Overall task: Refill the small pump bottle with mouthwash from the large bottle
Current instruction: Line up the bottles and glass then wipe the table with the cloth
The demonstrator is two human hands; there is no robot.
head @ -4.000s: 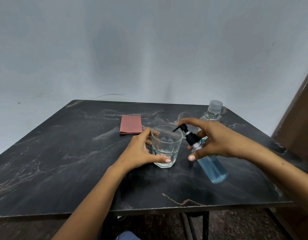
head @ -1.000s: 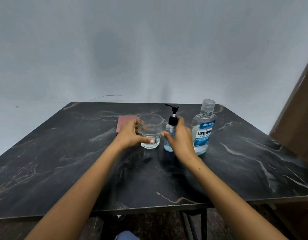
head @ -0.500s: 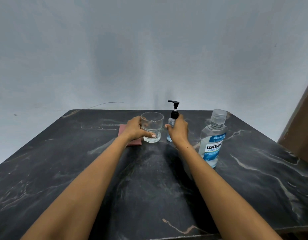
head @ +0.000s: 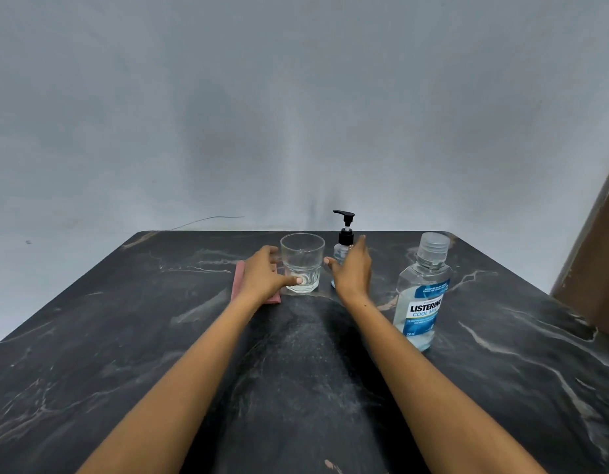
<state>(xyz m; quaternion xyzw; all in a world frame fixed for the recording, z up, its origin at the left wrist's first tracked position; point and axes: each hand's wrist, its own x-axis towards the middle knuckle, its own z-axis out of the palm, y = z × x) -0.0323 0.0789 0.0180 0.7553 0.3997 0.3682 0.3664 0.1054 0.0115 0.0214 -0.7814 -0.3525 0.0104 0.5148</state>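
Note:
The small pump bottle (head: 344,239), clear with a black pump, stands upright near the far edge of the table. My right hand (head: 353,272) is in front of it with fingers straight and thumb spread, hiding most of the bottle's body. Whether the hand touches the bottle, I cannot tell. To the right and nearer to me stands the large mouthwash bottle (head: 422,295), capped, with a pale blue liquid and a blue label. Left of the pump bottle, my left hand (head: 264,279) grips a clear drinking glass (head: 303,261), thumb across its front.
A folded red cloth (head: 239,279) lies under my left hand and wrist. The dark marble table (head: 125,336) ends just behind the glass and pump bottle, with a grey wall beyond. A brown wooden panel (head: 597,268) rises at the right edge.
My right hand has opened from its grip round the pump bottle; the fingers are now straight. The glass and pump bottle were pushed toward the far edge earlier and now stand still.

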